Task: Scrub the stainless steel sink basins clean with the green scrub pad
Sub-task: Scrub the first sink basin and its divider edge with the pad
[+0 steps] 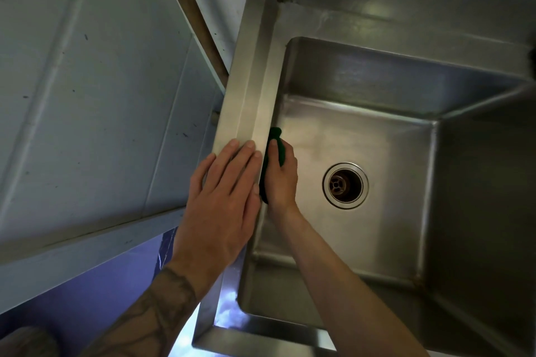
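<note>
Pressed flat under the palm and fingers of the right hand (281,175), the dark green, soft-looking scrub pad (275,139) is pinned against the left inner wall of the stainless steel sink basin (362,136), just below the rim; the hand is closed over it, with only the pad's upper end and a strip along its wall side showing. Taking the round metal drain (345,185) as landmark, the pad sits to the left of it and higher up, on the wall and not on the basin floor. The left hand (223,197) lies open and flat, fingers together, on the broad folded steel rim (246,113), further left of the drain, holding nothing and seemingly bracing the body. Beyond the rim, furthest left of the drain, a pale panelled wall (87,95) runs away from the sink. Judged from its bent outline, the pad is light, thin and limp, so it will fold or slip out unless the whole hand covers it; the best hold looks like the present one, fingers spread across its back and pressure coming from the palm. Wet steel is likely slick, so a pinch at one corner would probably let it skid. The basin floor around the drain looks dull and smeared.
</note>
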